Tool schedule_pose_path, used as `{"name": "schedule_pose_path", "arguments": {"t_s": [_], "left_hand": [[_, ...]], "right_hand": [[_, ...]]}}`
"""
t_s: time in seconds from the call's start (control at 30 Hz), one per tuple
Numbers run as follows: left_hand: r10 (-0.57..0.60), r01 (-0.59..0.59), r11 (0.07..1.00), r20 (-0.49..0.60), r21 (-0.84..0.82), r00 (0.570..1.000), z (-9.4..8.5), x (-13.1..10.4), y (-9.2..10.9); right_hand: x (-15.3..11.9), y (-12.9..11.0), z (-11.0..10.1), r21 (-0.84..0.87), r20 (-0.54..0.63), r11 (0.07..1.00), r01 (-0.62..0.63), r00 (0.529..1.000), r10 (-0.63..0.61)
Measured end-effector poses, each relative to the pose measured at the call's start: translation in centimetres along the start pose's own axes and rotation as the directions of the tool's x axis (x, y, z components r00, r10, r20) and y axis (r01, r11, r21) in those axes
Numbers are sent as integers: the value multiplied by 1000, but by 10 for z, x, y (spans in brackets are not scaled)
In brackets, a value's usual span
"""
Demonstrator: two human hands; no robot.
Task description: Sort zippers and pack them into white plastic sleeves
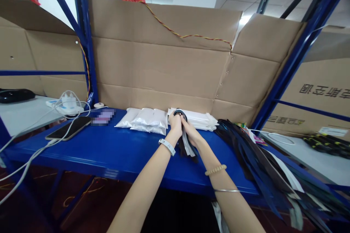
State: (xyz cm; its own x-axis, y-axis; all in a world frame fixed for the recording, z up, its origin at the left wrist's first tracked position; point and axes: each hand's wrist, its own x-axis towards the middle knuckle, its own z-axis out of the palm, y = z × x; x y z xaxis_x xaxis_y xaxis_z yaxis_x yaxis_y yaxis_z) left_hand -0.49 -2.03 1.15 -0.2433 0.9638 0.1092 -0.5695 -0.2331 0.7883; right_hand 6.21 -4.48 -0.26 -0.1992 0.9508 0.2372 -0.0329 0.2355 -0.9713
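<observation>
Both hands meet over the blue table [123, 153], around a folded bundle of black and white zippers [187, 145]. My left hand [175, 123] has its fingers wrapped around the upper part of the bundle. Against its other side, my right hand [192, 133] is closed on it too. The bundle's loop shows above the fingers, and its loose ends hang down toward the tabletop. Several filled white plastic packets [149, 119] lie just left of the hands. Behind and right of them is a stack of flat white bags [201, 119].
A heap of long dark and white zippers [254, 156] hangs over the table's right front edge. At left lie a phone [69, 128], white cables and a power strip [65, 105]. Cardboard [164, 69] walls the back between blue rack posts [86, 36].
</observation>
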Motion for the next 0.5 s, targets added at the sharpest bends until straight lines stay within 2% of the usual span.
{"name": "schedule_pose_path", "arguments": {"t_s": [0.13,0.3,0.4,0.5], "left_hand": [[-24,24,1000,-5,6,1000,-2,6,-4],[-87,92,995,133,-25,987,-6,14,-3],[-129,137,990,197,-28,972,-9,18,-1],[-163,171,985,212,-22,964,-12,22,1]], "right_hand": [[-6,0,-5,-50,78,995,-83,993,87],[-9,-1,-16,-54,210,994,-94,972,103],[-9,2,-22,-215,252,976,-18,965,74],[-5,7,-24,-427,240,901,79,970,29]]}}
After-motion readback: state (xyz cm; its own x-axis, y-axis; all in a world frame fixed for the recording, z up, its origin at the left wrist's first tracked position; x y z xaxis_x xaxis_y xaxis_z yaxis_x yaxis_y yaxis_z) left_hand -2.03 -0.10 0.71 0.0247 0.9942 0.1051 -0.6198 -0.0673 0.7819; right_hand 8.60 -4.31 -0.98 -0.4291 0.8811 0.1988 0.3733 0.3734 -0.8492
